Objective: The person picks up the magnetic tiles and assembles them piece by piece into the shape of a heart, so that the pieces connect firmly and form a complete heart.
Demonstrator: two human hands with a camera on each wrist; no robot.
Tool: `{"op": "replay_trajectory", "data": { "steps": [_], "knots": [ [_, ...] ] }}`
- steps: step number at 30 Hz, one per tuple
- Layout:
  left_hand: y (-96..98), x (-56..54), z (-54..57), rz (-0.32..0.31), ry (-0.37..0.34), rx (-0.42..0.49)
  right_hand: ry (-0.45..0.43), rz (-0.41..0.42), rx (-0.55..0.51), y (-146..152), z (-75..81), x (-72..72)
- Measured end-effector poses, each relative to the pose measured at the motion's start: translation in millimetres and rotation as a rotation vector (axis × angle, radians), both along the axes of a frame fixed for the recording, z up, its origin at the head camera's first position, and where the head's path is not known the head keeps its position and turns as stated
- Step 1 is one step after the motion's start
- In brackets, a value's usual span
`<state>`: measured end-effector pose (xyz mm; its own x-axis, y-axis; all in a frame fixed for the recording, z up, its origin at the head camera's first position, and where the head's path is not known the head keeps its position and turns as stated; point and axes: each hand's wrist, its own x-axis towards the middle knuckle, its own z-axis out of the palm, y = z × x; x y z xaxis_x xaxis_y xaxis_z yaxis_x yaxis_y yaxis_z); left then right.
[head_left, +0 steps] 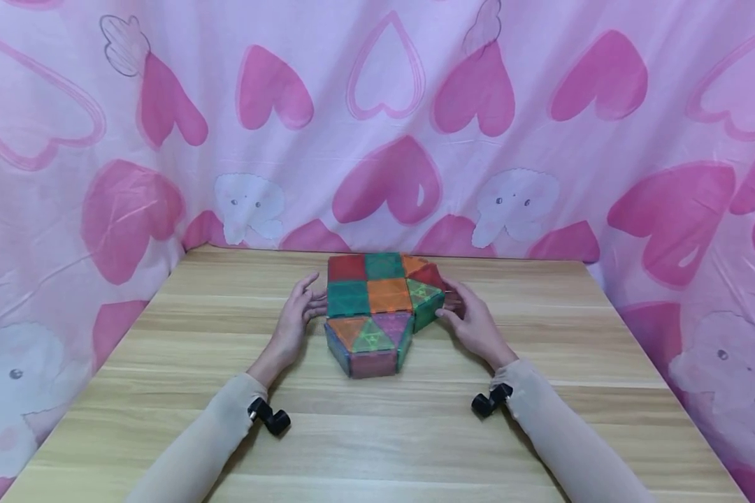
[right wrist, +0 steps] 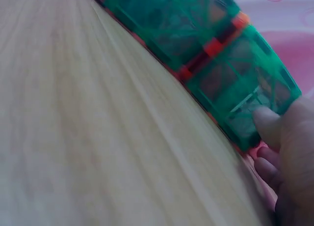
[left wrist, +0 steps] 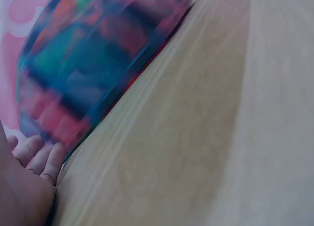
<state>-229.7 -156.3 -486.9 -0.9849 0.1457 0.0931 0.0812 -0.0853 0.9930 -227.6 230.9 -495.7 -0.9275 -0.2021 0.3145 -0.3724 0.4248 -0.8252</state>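
Note:
A low, flat block of see-through magnetic tiles [head_left: 390, 296] lies on the wooden table, with square and triangular pieces in red, green, orange and purple on top. Against or just beside its left wall is my left hand [head_left: 291, 321], fingers extended toward it. In the left wrist view the fingertips [left wrist: 58, 152] reach the blurred lower edge of the tiles. My right hand [head_left: 475, 321] is at the right corner of the block. Its thumb [right wrist: 267, 125] touches a green side tile [right wrist: 245, 88] in the right wrist view, while the other fingers lie partly hidden beyond the corner.
The wooden table [head_left: 377, 447] has its back edge just behind the block. A pink curtain [head_left: 365, 70] with hearts and elephants surrounds the back and sides. Black wrist cameras are strapped to the left sleeve [head_left: 207, 433] and the right sleeve [head_left: 560, 419].

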Motion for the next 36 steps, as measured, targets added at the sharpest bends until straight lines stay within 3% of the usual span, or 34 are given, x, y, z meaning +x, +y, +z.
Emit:
{"op": "replay_trajectory", "data": {
  "steps": [2, 5, 9, 11, 14, 17, 21, 25, 28, 32, 36],
  "knots": [
    [0.5, -0.6, -1.2, 0.03, 0.008, -0.034, -0.002, -0.046, 0.0, 0, 0.5, 0.8],
    [1.0, -0.6, -3.2, 0.01, 0.051, -0.137, -0.04, -0.141, -0.042, 0, 1.0, 6.2],
    [-0.7, -1.1, -5.5, -0.095, 0.177, -0.266, -0.096, -0.281, -0.143, -1, 1.9, 26.8],
    [-2.8, -2.4, -4.7, -0.157, 0.231, -0.296, -0.102, -0.303, -0.188, -4, 3.0, 41.4],
    [-6.3, -4.7, -2.4, -0.254, 0.29, -0.311, -0.089, -0.227, -0.237, -8, 5.0, 62.4],
    [-7.9, -6.1, -1.9, -0.293, 0.323, -0.328, -0.081, -0.066, -0.267, -10, 6.4, 77.7],
    [-5.5, -4.5, -4.6, -0.233, 0.327, -0.367, -0.102, 0.121, -0.247, -8, 8.3, 82.2],
    [0.5, 0.4, -6.2, -0.134, 0.306, -0.458, -0.132, 0.206, -0.225, -3, 9.3, 76.6],
    [6.0, 5.5, -6.9, -0.059, 0.303, -0.524, -0.157, 0.216, -0.184, 4, 9.3, 71.9],
    [15.4, 12.9, -6.9, 0.021, 0.301, -0.571, -0.152, 0.17, -0.071, 18, 7.5, 65.9],
    [25.1, 20.5, -6.2, 0.066, 0.302, -0.625, -0.116, 0.165, -0.089, 43, 3.1, 56.6]
  ]
}}
